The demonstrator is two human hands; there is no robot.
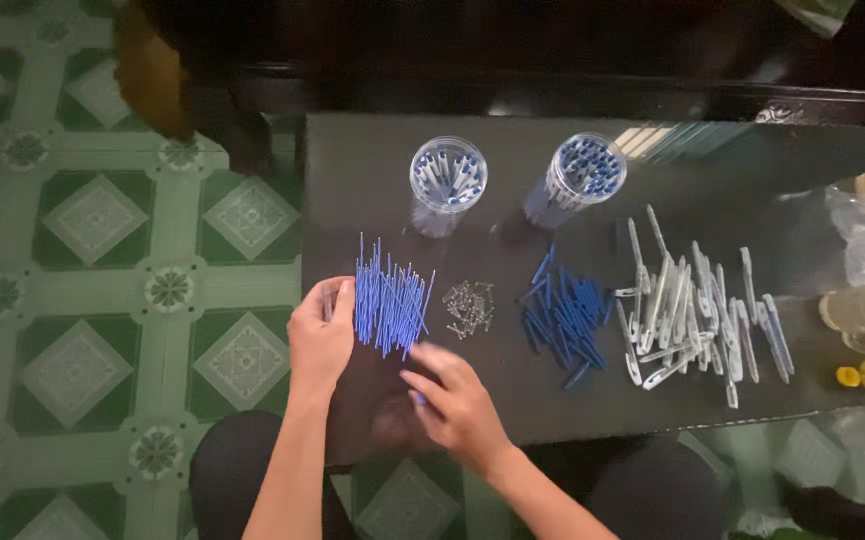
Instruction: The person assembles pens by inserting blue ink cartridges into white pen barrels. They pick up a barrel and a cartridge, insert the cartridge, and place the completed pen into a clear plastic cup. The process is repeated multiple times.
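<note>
Your two forearms reach in from the bottom edge over a dark tabletop [352, 170] set on green patterned floor tiles [92, 300], where pen parts lie sorted in heaps. Largest is the spread of clear-and-white pen barrels [697, 310] at the right, then the dark blue caps [562, 320] in the middle, the fan of thin blue refills [389, 300] just beside your left hand [320, 335], and the small cluster of metal springs [469, 307] between refills and caps. Two clear plastic jars [448, 178] at the back already stand filled with what look like assembled pens, so some work appears done, yet every heap remains plentiful, and much seems left. Your left hand is curled around a slim pale piece, probably a barrel; your right hand [457, 400] is blurred, fingers loosely bent above the table, and whether it holds anything cannot be told.
</note>
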